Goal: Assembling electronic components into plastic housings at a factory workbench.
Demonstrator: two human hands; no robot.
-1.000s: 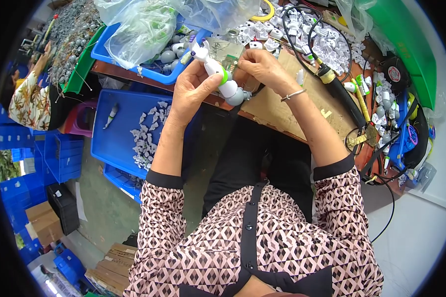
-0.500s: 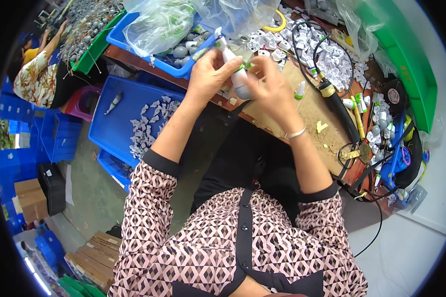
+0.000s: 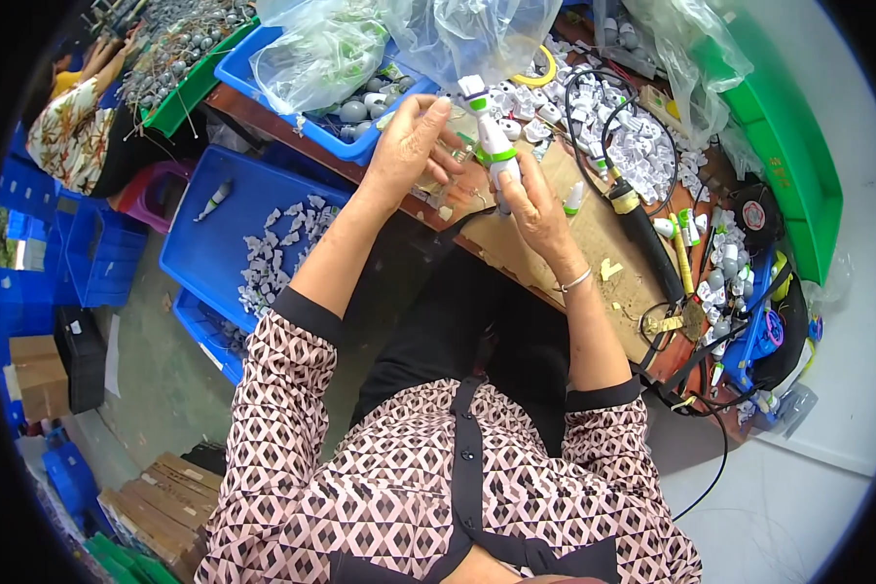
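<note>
In my right hand (image 3: 535,209) is a white device (image 3: 496,136) with a green band and a grey lower end, shaped like a small electric brush. My fingers wrap its lower part, and its narrow head, with a dark ring, points up and away from me. My left hand (image 3: 409,151) is just left of it, fingers spread and nothing visible in them. A cardboard sheet (image 3: 603,258) lies on the bench under my right wrist. On that sheet stands a small white and green cone-shaped part (image 3: 573,199).
Past my hands are a heap of small white parts (image 3: 603,117) and a blue bin (image 3: 360,146) under plastic bags. A black-handled corded tool (image 3: 652,248) lies on the right. A blue tray (image 3: 209,219) with white pieces sits lower left. Another person (image 3: 73,136) is at far left.
My left hand has come off the device and spread its fingers. My right hand, blurred before, now grips the device's lower part, which stands more upright and further right.
</note>
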